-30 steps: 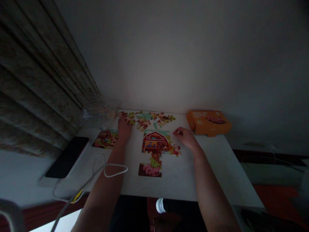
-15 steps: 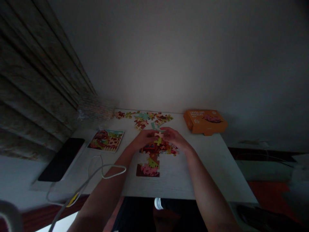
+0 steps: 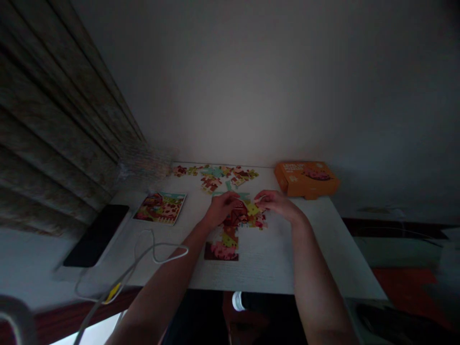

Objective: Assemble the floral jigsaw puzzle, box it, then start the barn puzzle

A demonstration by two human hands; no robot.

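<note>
A partly joined jigsaw puzzle (image 3: 235, 215) with a red barn lies in the middle of the white table. My left hand (image 3: 223, 208) rests over its upper left part, fingers loosely bent and apart, touching the pieces. At the upper right edge my right hand (image 3: 278, 203) pinches a small puzzle piece (image 3: 261, 199), mostly covered by the fingers. Below the barn, a joined strip runs down to a pink animal section (image 3: 222, 250). Loose puzzle pieces (image 3: 212, 181) are spread beyond my hands near the wall.
An orange puzzle box (image 3: 307, 179) stands at the back right. On the left lie a picture card (image 3: 160, 208), a black phone (image 3: 97, 236) and a looping white cable (image 3: 143, 254). Clear crinkled plastic (image 3: 143, 165) sits by the curtain (image 3: 57, 124).
My hands have moved apart; the piece held up between them is no longer visible there. The right hand has shifted right, the left has lowered onto the puzzle, uncovering the barn.
</note>
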